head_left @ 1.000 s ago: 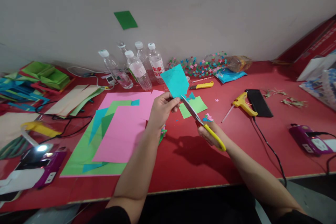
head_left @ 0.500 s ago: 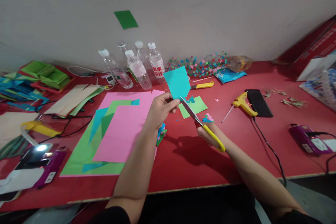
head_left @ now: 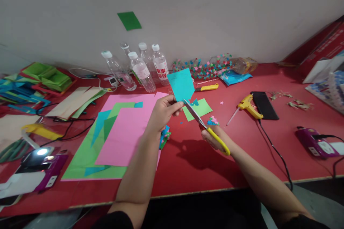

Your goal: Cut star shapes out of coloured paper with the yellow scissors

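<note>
Your left hand point(head_left: 164, 111) pinches the turquoise paper point(head_left: 182, 84) near its lower end, above the red tabletop point(head_left: 193, 177). Your right hand point(head_left: 215, 138) is wrapped around the yellow-handled scissors point(head_left: 195, 114), whose tips reach the paper's lower edge beside your left hand.

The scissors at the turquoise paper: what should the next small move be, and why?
Probably a short, careful snip by the right hand: the tips of the yellow-handled scissors sit at the lower edge of the turquoise paper, and the left hand pinches that paper close by. With the thumb so near the blades, a small cut seems wiser than a long one.
</note>
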Motion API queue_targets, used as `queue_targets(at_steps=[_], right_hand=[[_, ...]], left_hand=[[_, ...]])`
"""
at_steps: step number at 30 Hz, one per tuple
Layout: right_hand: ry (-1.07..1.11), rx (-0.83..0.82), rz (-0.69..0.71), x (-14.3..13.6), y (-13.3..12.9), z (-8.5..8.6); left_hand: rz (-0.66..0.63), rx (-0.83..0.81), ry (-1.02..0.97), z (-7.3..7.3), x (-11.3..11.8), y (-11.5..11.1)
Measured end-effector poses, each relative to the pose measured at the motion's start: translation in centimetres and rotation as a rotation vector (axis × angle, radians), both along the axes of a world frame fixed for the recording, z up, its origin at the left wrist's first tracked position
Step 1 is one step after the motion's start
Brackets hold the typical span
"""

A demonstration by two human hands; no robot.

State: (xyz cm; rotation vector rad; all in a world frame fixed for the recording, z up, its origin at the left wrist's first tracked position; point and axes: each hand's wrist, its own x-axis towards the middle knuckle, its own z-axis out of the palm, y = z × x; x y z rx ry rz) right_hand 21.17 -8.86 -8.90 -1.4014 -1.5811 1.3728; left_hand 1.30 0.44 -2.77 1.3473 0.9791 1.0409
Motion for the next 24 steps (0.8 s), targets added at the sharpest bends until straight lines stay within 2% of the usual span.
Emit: queue_targets(at_steps=[9, 14, 19, 24], right_hand=[[0.042, -0.014, 0.011, 0.1, 0.1, -0.2], [0.075, -0.056, 0.026, 0.0, 0.1, -0.6], [0.176, -0.106, 0.076, 0.2, 0.1, -0.3], [0.240, -0.075, 0.083, 0.3, 0.0, -0.2]], left_hand=[[-0.023, 0.020, 0.015, -0.1, -0.4, 0.3], [0.020, 0.060, -0.008, -0.3, -0.5, 0.5], [0.044, 0.031, -0.068, -0.5, 0.4, 0.1], [0.111, 0.045, -0.096, -0.3, 1.6, -0.8]])
